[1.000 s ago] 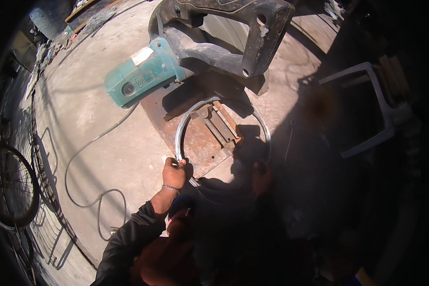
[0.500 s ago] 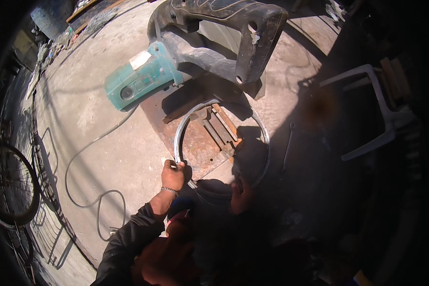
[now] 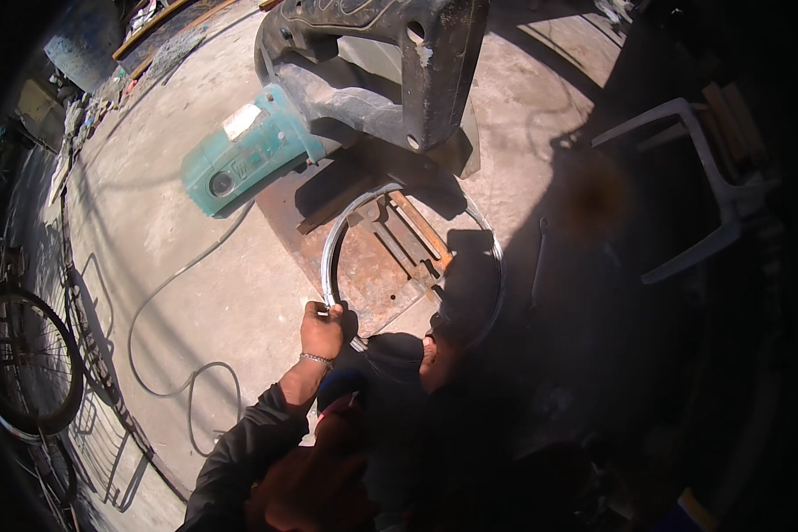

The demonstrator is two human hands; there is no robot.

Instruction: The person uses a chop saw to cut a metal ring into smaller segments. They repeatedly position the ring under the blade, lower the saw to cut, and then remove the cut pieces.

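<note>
A silvery metal hoop (image 3: 329, 251), shaped like a bare wheel rim, is held over a rusty steel plate (image 3: 297, 239). My left hand (image 3: 322, 332), with a chain bracelet at the wrist, is closed on its near left side. Just below those fingers, cut ends of the hoop show. At the hoop's near side my right hand (image 3: 438, 358) is closed around it, mostly in deep shadow. Inside the ring appear a rusty bar (image 3: 422, 232) and clamp parts of the machine's base. The cut-off saw (image 3: 248, 155), with teal motor and black handle, stands beyond the hoop.
The saw's cord (image 3: 161, 285) loops over the concrete at left. A bicycle wheel (image 3: 78, 355) stands at the far left. On the right, a wrench (image 3: 539, 262) lies in shadow, near a pale plastic chair (image 3: 718, 191). A blue drum (image 3: 84, 49) is at the back left.
The view has shifted slightly, moving the saw left in the picture. My right hand has moved a little left and up along the hoop; my left hand keeps its hold.
</note>
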